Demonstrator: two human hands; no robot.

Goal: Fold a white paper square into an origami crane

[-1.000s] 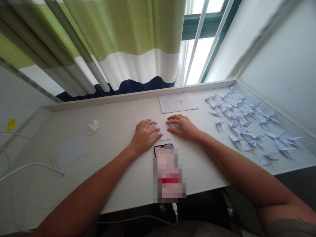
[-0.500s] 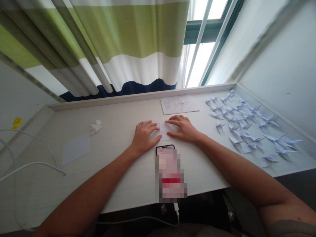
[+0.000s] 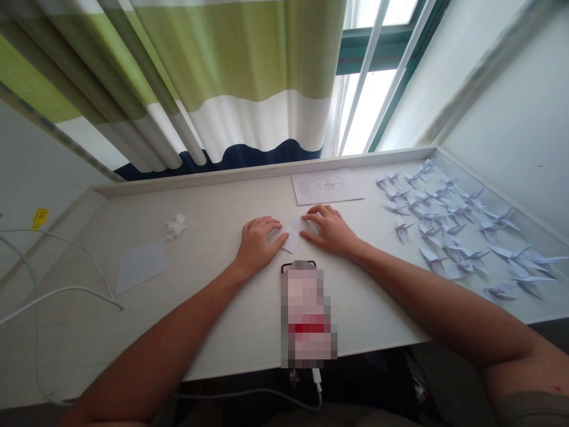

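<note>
Two hands down on the table [image 3: 133,338], head view. Left hand [image 3: 258,244] and right hand [image 3: 329,232] lie flat, palms down, apart, with no grip on anything. Small white folded paper [image 3: 293,235] sits between them, angled on the table; fingertips of both hands are at or on its sides. Exact contact is hard to tell at this size.

Phone [image 3: 299,265] lies just below the hands, toward the body, mostly pixelated, with only its top edge clear. Charging cable [image 3: 262,391] hangs below the table edge under it.

Beyond the hands: handwritten sheet [image 3: 327,186], near the table's back ledge. Right of right hand: many pale paper cranes [image 3: 444,222], spread out in loose rows. Left of left hand: blank paper sheet [image 3: 141,267], set at an angle, crumpled tissue [image 3: 176,226] just above it, and white cable [image 3: 57,290] further out. Far side of the table: striped green, white and navy curtain [image 3: 222,71], with window [image 3: 373,101] to its right.
</note>
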